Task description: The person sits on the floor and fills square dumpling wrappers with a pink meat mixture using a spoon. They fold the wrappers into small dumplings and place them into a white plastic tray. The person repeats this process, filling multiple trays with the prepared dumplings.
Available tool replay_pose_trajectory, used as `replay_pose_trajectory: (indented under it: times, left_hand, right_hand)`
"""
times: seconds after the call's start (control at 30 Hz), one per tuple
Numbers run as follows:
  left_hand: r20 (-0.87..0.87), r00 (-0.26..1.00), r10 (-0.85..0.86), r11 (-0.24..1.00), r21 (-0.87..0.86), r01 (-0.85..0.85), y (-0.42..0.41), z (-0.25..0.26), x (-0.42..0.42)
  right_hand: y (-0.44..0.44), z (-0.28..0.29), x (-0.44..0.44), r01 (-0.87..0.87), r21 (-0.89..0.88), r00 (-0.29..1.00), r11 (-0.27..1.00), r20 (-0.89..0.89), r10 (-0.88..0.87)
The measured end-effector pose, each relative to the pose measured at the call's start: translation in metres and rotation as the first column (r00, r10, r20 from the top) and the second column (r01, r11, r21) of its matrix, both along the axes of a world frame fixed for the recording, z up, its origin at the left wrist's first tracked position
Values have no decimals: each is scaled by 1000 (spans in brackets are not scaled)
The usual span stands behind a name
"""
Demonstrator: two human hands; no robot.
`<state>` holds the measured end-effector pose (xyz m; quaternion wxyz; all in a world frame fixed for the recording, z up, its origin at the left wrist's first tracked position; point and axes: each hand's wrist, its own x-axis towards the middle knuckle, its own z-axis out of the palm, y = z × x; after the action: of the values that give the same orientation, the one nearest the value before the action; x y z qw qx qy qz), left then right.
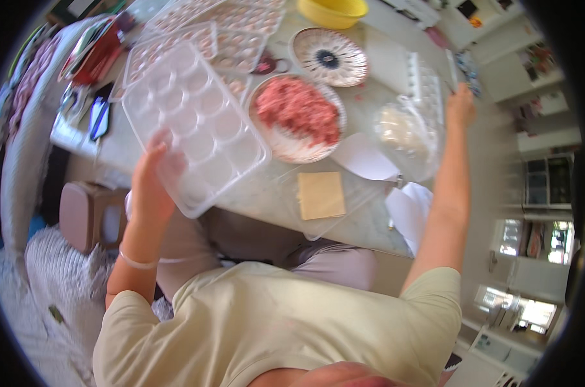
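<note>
My left hand (157,174) grips a clear plastic tray (203,126) with round compartments, tilted above the table's left part. Far out to the right, my right hand (461,109) is closed around a thin, pale, stick-like object (451,67), blurred. Between the hands, a plate (285,152) bears a mound of pink minced meat (297,109). Nearer my lap lies a stack of square yellow dough wrappers (321,196) on a clear plastic sheet (316,232). A clear bag (399,128) with pale contents lies left of my right forearm.
Filled compartment trays (239,48) overlap at the back left. A patterned plate (348,43) and a yellow basin (333,14) stand beyond the meat. White curved sheets (367,157) lie near the front right. A phone (98,118) and a red container (96,58) sit left; a stool (86,213) stands below.
</note>
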<state>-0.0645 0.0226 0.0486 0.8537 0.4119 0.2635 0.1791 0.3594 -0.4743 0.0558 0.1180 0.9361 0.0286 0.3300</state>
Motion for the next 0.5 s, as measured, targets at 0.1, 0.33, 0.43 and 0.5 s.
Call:
replay_pose_trajectory:
  times: [0.1,0.33,0.43,0.5]
  left_hand:
    - [-241,961,133,991,19,-132,5,-34,-61]
    - [-201,970,133,991,5,-135,17,-51,-58]
    - [-287,958,11,998,67,8,26,-49,-62]
    - [-329,941,-78,995,32,94,34,-51,-73]
  right_hand:
    - [-2,-10,-6,13,10,999,1000,43,-14]
    - [-3,-5,-17,22,137,999,990,-29,-18]
    - [-4,16,-37,-57,139,998,989,27,54]
    - [-9,18,-28,-144,79,986,986,95,136]
